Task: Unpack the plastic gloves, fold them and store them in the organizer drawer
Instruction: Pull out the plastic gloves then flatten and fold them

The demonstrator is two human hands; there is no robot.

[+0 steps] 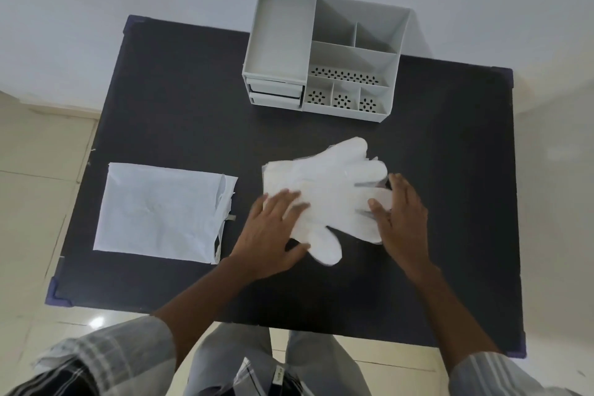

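Observation:
A stack of white plastic gloves (334,190) lies flat on the black table (180,100), fingers pointing right and away. My left hand (273,228) rests palm down on the cuff end, fingers spread. My right hand (401,206) presses flat on the glove fingers at the right side. To the left lies the white plastic package (157,209), its open end toward the gloves. The grey organizer (324,55) stands at the far edge, with two shut drawers (275,94) low on its left front.
The organizer has several open top compartments, some with perforated floors. The table has purple corner guards (56,294). Pale floor tiles surround the table. My legs and sleeves show at the bottom of the view.

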